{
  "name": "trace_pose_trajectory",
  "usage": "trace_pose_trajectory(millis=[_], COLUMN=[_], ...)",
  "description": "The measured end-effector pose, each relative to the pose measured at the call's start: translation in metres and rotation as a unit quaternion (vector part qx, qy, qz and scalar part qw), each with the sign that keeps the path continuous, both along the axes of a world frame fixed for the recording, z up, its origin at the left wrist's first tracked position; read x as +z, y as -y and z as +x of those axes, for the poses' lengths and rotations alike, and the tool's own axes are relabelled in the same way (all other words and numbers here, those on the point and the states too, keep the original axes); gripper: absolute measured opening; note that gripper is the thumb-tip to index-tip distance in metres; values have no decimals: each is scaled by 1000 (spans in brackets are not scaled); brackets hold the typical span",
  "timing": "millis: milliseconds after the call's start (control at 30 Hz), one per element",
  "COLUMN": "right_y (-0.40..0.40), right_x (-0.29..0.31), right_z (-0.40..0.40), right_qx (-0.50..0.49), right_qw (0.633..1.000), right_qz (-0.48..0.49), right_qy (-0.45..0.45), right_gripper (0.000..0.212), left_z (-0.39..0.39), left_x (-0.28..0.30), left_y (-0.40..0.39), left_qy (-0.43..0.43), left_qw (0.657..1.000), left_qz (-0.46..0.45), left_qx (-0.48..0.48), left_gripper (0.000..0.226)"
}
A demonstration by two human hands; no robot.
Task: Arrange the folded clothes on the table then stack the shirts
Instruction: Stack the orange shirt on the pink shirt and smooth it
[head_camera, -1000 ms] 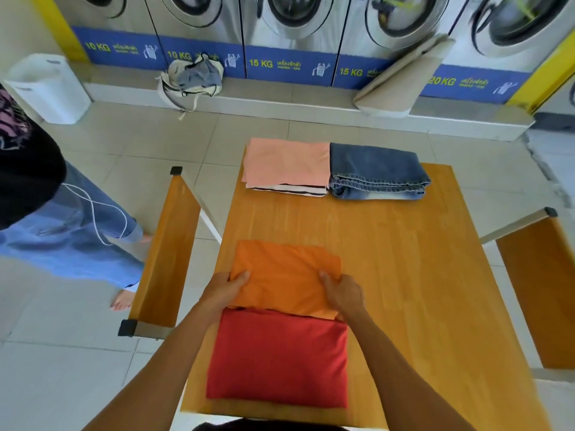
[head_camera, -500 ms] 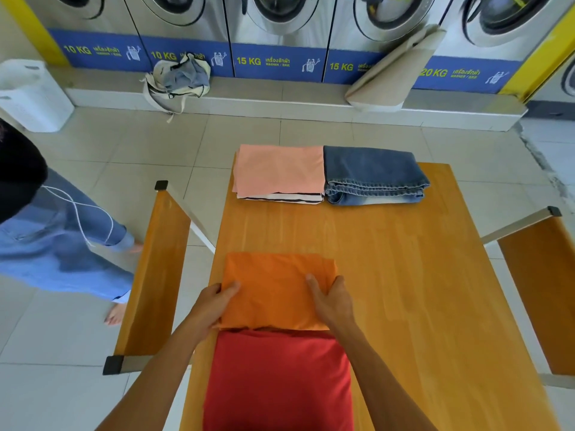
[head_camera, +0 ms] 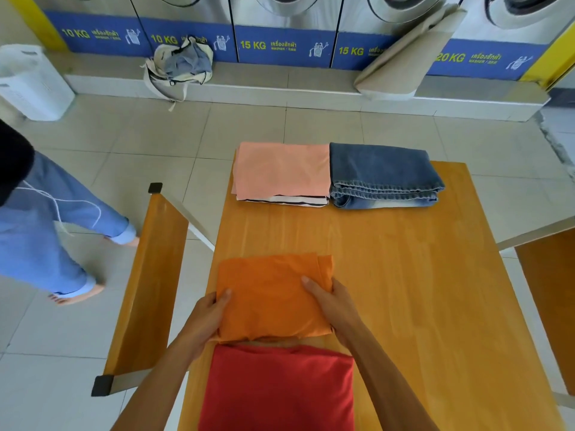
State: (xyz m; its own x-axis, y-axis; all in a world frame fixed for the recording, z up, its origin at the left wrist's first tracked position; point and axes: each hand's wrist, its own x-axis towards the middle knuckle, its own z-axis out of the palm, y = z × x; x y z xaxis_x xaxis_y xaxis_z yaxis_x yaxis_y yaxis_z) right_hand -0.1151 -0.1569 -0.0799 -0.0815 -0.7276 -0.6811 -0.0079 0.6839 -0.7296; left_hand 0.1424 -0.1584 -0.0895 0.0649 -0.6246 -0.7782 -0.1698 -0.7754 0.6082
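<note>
Left hand (head_camera: 207,318) and right hand (head_camera: 334,306) now clamp the folded orange cotton shirt (head_camera: 273,297) by its side edges, near edge lifting off the wooden table (head_camera: 404,275) (was pressed flat a second ago). I read: pickup started, folded red shirt (head_camera: 277,390) just beside it.

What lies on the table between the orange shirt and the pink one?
Nothing: in the head view, only bare wooden table separates the orange shirt, held by both hands, from the pink shirt.
</note>
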Motion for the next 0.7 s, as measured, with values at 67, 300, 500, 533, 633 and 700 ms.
trace_pose_trajectory(millis=[67, 300, 500, 533, 633, 700], right_y=[3, 21, 64, 77, 126, 162], right_x=[-3, -4, 15, 20, 45, 61], right_z=[-1, -8, -22, -25, -30, -33], right_qx=[-19, -73, -94, -94, -95, -96], right_qw=[1000, 997, 993, 992, 987, 983], right_qz=[4, 3, -56, -76, -125, -155], right_qy=[21, 32, 32, 30, 24, 0], right_gripper=[65, 48, 59, 55, 39, 31], left_z=[2, -4, -21, -24, -31, -36], left_x=[-1, 11, 53, 62, 90, 104], left_y=[1, 20, 74, 87, 131, 166], left_qy=[9, 58, 74, 75, 74, 76], left_qw=[1000, 996, 989, 987, 979, 970], left_qz=[-7, -63, -122, -133, -183, -227], left_qx=[0, 3, 35, 41, 39, 32], left_gripper=[68, 57, 52, 51, 45, 37])
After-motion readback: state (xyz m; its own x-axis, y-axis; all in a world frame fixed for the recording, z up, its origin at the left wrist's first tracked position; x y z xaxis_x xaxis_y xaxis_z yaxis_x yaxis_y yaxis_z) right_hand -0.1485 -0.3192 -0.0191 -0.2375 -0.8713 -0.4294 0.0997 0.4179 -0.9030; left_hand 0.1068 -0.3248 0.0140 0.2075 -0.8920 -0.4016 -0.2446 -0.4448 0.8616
